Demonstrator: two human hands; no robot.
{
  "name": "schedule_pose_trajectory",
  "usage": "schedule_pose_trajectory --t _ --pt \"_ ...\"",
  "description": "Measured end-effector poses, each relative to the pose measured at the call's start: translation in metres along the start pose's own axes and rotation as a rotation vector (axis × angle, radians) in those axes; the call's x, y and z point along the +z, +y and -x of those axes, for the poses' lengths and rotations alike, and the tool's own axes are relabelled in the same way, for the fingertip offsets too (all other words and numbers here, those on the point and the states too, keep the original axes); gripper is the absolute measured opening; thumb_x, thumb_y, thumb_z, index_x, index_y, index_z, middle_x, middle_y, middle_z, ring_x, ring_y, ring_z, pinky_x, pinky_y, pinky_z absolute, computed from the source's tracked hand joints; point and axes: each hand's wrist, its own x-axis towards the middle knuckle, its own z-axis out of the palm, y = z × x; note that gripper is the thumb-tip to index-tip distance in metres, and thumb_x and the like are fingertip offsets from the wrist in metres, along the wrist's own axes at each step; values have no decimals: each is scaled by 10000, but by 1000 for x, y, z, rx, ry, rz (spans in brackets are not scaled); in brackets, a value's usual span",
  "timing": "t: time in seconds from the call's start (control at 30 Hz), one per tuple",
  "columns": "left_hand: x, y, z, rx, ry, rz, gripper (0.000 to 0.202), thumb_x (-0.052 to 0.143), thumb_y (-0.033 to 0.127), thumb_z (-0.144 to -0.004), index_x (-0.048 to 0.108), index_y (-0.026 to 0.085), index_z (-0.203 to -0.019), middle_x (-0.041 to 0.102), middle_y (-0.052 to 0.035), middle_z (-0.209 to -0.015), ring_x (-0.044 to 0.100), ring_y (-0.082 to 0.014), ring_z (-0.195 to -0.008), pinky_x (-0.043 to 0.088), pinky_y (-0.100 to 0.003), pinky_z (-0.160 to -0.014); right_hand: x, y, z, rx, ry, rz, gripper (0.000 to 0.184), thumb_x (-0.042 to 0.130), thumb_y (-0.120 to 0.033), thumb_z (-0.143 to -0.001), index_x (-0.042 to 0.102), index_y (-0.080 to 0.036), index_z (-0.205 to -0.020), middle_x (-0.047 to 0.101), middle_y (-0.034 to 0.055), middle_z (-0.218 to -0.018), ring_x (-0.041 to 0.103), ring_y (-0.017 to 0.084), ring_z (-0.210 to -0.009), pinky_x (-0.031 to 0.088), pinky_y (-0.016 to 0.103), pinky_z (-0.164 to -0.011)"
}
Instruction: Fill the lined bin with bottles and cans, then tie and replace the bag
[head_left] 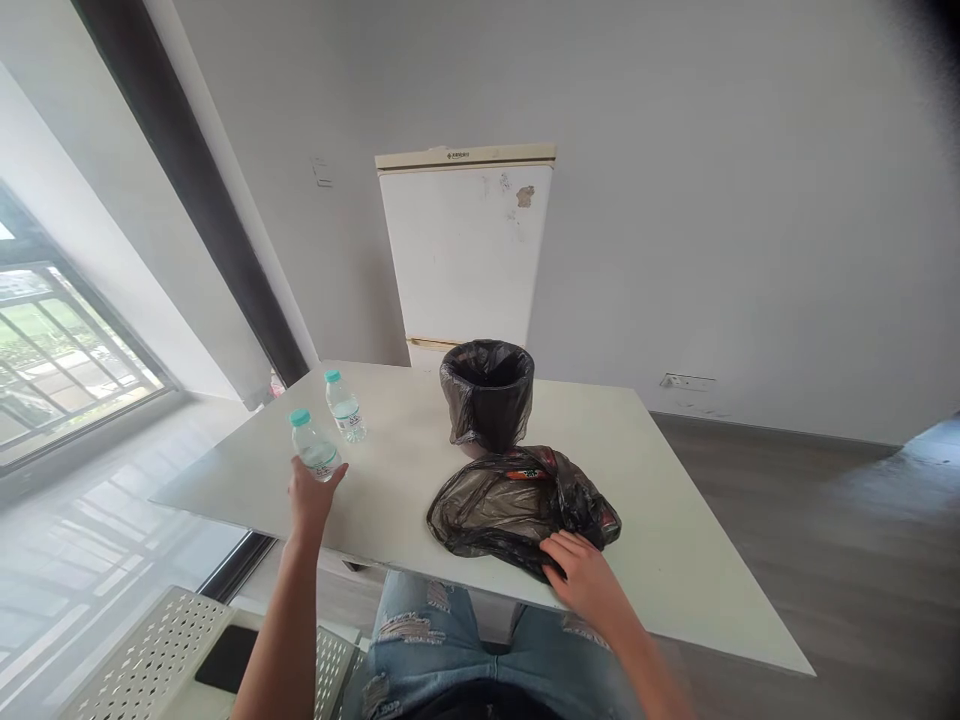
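My left hand (313,490) is wrapped round the lower part of a clear plastic bottle (311,443) with a turquoise cap, at the left of the table. A second bottle (346,408) of the same kind stands upright just behind it. On the near side of the table lies a black plastic bag (495,500), its mouth spread to the left and something red and orange showing through. My right hand (577,568) grips the bag's near edge, fingers curled over the film. Behind the bag stands a bin (487,400) lined with black plastic.
The white table (690,560) has its near edge right before my legs. A white fridge (465,250) stands beyond the far edge. At the lower left, a perforated plastic seat (142,650) has a dark flat object (226,658) on it. A window (67,340) is at left.
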Motion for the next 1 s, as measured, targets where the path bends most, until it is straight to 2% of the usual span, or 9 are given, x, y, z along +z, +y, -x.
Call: schedule_pose_trajectory --t 0.1,0.2,0.33,0.47,0.67,0.77,0.9,1.0 --pt "6 -9 -1 -150 31 -57 696 790 569 -747 512 156 -1233 687 -162 -1052 654 -442 -1065 547 -608 -886 -1 0 -1 -3 5 -3 189 574 -69 -869 673 -216 -934 733 63 -891 700 227 -849 570 391 -868" --pt "8 -11 -10 -225 43 -92 738 807 565 -724 495 169 -1264 678 -170 -1150 631 -441 -1150 540 -576 -939 -1 0 -1 2 -2 -7 171 578 -75 -872 667 -213 -922 729 60 -885 699 231 -853 569 390 -854" --pt "10 -14 -21 -211 43 -100 707 776 543 -736 484 179 -1267 648 -163 -1239 605 -427 -1223 522 -566 -995 1 1 -1 9 -8 -6 178 577 -70 -868 660 -218 -921 719 52 -876 689 226 -847 560 377 -834" --pt "14 -19 -22 -220 33 -119 662 787 488 -703 514 160 -1209 643 -198 -1226 599 -439 -1240 512 -553 -1020 1 0 -1 20 -9 -9 184 577 -74 -866 663 -219 -940 713 50 -866 689 229 -856 558 374 -830" --pt "15 -19 -19 -243 25 -134 740 791 473 -722 482 126 -1297 614 -234 -1308 575 -447 -1294 501 -557 -1037 0 -1 -1 39 -28 -28 190 566 -68 -874 672 -213 -936 718 54 -877 691 230 -862 569 386 -844" --pt "15 -16 -13 -236 23 -129 864 818 466 -718 418 107 -1394 538 -261 -1437 511 -429 -1390 462 -538 -1108 -1 -1 -1 34 -17 -21 197 576 -64 -874 678 -217 -943 728 59 -908 693 228 -872 568 388 -867" --pt "16 -10 11 -241 51 -134 1128 865 497 -688 261 29 -1518 397 -338 -1552 320 -435 -1532 369 -545 -1202 -3 -3 -2 39 -24 -16 200 587 -54 -872 676 -219 -942 724 51 -898 691 227 -875 558 374 -853" --pt "18 2 36 -223 139 -199 1063 818 549 -748 316 0 -1508 440 -348 -1507 334 -453 -1511 325 -586 -1213 -4 -5 -2 49 -40 -14 189 601 -49 -872 669 -213 -938 709 43 -875 683 228 -879 546 375 -858"
